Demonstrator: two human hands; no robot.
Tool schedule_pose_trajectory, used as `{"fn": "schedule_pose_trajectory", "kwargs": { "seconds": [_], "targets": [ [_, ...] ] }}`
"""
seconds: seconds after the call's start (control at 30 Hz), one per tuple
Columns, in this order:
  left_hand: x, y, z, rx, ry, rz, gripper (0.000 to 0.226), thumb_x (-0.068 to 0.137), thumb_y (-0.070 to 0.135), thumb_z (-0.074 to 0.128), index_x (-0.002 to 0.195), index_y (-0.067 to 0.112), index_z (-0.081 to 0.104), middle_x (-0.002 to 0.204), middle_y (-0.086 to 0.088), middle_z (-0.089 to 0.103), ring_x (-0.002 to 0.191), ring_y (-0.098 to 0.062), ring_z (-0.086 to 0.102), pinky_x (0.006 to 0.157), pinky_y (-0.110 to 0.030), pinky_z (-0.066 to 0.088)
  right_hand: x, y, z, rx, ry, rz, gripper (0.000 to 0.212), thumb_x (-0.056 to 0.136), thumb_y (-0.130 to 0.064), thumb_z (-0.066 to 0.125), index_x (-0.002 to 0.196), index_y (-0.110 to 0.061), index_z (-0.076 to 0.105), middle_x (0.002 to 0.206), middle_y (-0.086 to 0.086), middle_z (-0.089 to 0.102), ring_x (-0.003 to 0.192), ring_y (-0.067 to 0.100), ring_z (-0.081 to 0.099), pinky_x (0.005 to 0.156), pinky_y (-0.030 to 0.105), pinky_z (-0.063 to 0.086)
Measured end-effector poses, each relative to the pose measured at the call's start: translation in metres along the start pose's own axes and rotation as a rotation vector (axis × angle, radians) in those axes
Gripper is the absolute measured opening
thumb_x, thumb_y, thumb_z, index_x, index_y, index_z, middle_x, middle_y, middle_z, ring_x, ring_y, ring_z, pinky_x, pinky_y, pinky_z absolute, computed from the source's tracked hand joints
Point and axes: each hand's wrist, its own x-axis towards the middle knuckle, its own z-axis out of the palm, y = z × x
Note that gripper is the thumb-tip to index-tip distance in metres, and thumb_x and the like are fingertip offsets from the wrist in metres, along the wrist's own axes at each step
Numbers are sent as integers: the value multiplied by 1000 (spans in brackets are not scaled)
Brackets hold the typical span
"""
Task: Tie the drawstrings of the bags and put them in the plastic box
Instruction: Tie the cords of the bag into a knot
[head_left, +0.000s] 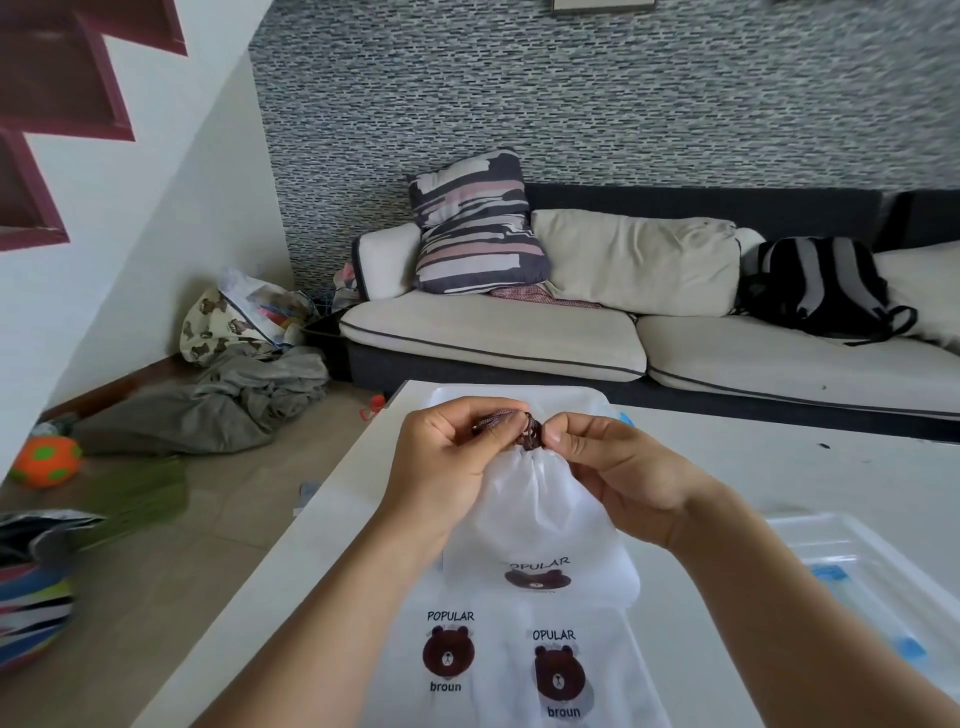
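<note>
Tying is under way: above the white counter (779, 467), the left hand (452, 457) and right hand (608, 467) each pinch the dark braided drawstring (530, 431) at the white bear-print bag's (540, 499) gathered neck; next, cinch the knot, then carry it right to the clear plastic box (857, 566).

two bare forearms, no sleeves, rings or watch; hands (452, 457) with short, unpainted nails.

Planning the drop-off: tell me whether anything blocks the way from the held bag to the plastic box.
Nothing visible does. Both hands, left hand and right hand, hold the bag by its drawstring above the table. The plastic box lies open to the right, with bare tabletop between.
</note>
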Motion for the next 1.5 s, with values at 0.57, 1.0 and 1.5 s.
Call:
{"fn": "schedule_pose_trajectory", "kwargs": {
  "seconds": [0.57,1.0,1.5],
  "targets": [
    [-3,3,2,155,13,180,19,85,4,75,85,23,78,83,5,78,81,-5,73,74,-13,51,-2,-10,9,-74,-17,-53,43,82,-9,73,119,10,63,115,25,69,103,27,67,92,31,51],
    [-2,-2,2,228,-29,153,23,85,-3,73,83,19,78,81,6,78,75,-7,72,72,-15,52,-2,-27,14,-946,201,-206,8,84,-14,75,82,-21,79,72,0,74,55,13,60,54,24,46],
    [-3,4,0,160,-1,109,15,84,3,76,84,18,78,83,4,78,81,-7,74,73,-14,53,-10,-11,2,-109,-38,60,16,85,-19,68,89,-6,76,86,13,73,73,22,70,69,31,57]
  ]
}}
